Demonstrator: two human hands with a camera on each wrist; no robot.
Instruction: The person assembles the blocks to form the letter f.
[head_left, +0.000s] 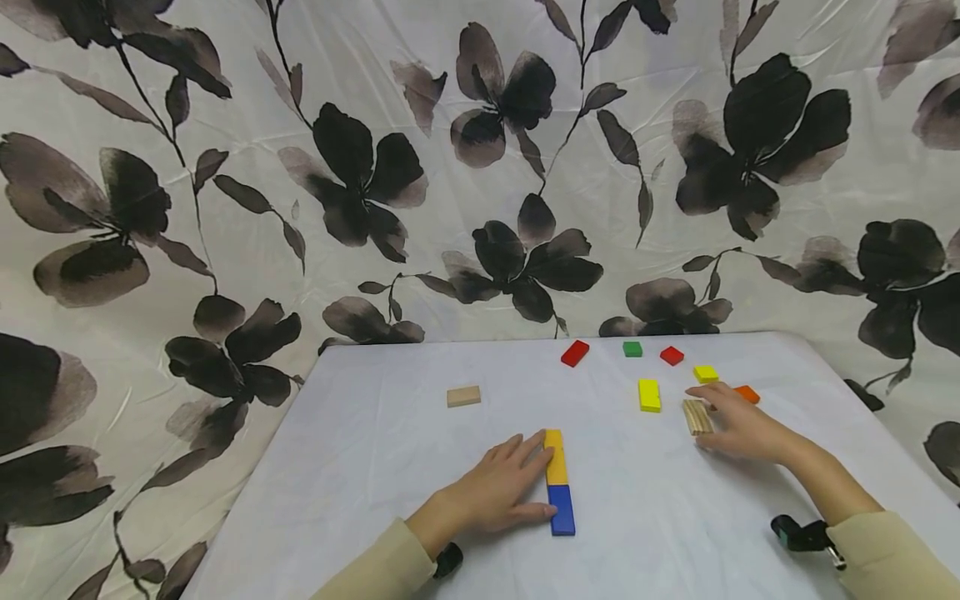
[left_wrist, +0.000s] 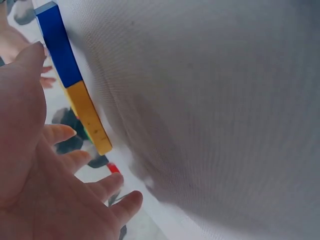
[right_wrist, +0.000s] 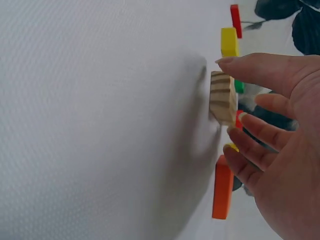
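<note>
A yellow block (head_left: 556, 458) and a blue block (head_left: 562, 510) lie end to end in one line on the white table. Beside their left edge is my left hand (head_left: 497, 490), fingers spread, with the fingertips near the yellow block and the thumb near the blue one; actual contact is hard to tell. My right hand (head_left: 746, 427) reaches around a striped bare-wood block (head_left: 697, 417). In the right wrist view, thumb and fingers stand spread about that wooden block (right_wrist: 221, 97) without gripping it. An orange block (right_wrist: 222, 187) lies close to the fingers there.
Farther back on the table (head_left: 360, 467) are a red block (head_left: 574, 353), a green block (head_left: 632, 349), another red block (head_left: 672, 356) and a small yellow block (head_left: 705, 373). A taller yellow block (head_left: 649, 396) lies left of my right hand. One plain wooden block (head_left: 463, 396) sits at left.
</note>
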